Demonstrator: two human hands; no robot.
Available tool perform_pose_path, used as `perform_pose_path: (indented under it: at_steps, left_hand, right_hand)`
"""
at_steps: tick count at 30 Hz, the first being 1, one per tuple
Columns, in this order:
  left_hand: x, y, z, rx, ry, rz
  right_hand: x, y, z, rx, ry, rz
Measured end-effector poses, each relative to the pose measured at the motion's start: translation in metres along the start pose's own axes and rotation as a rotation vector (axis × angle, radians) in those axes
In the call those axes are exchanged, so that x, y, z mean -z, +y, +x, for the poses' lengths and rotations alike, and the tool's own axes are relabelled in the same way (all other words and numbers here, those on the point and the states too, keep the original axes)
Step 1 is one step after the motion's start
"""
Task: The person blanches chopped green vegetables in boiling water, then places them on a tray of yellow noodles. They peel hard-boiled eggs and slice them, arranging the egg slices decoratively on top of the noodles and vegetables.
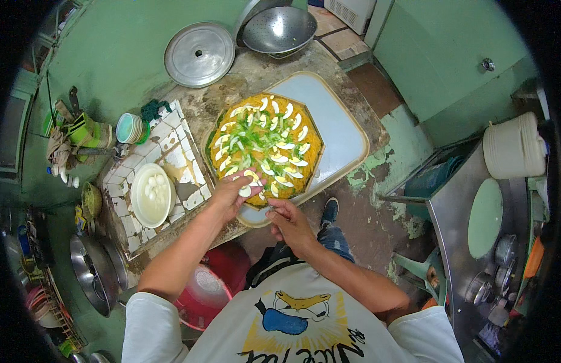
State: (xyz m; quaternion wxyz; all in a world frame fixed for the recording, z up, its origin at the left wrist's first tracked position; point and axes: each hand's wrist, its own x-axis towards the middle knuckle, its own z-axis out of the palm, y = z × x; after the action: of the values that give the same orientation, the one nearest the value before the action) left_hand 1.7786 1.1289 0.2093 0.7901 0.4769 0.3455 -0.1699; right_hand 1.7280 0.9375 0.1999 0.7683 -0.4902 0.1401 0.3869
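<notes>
A wide octagonal platter of orange noodles (313, 131) lies before me, topped with chopped greens (244, 138) and many boiled egg slices (279, 158). Over its near edge, my left hand (230, 193) holds several cut egg pieces (249, 178) in its fingers. Just to the right, my right hand (287, 222) pinches a small, thin tool, perhaps a knife, whose tip points towards the egg. Part of that tool is hidden by the fingers. At the left, whole peeled eggs (156, 186) sit in liquid in a white bowl (134, 195).
The platter rests partly on a pale tray (360, 145) on a worn counter (203, 102). Behind stand a round metal lid (199, 54) and a metal colander (280, 29). Stacked cups (130, 128) stand left on the tiled sink edge. A red tub (203, 295) is below.
</notes>
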Motion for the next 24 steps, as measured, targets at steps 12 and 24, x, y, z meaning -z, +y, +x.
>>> perform_pose_path:
  at_steps: [12, 24]
  left_hand:
    - [0.013, 0.023, 0.007, -0.025, 0.056, 0.202]
    - [0.029, 0.051, 0.027, -0.023, 0.102, 0.351]
  right_hand:
    - [-0.046, 0.025, 0.011, 0.075, 0.036, 0.348]
    - [-0.084, 0.035, 0.052, 0.083, 0.124, 0.546]
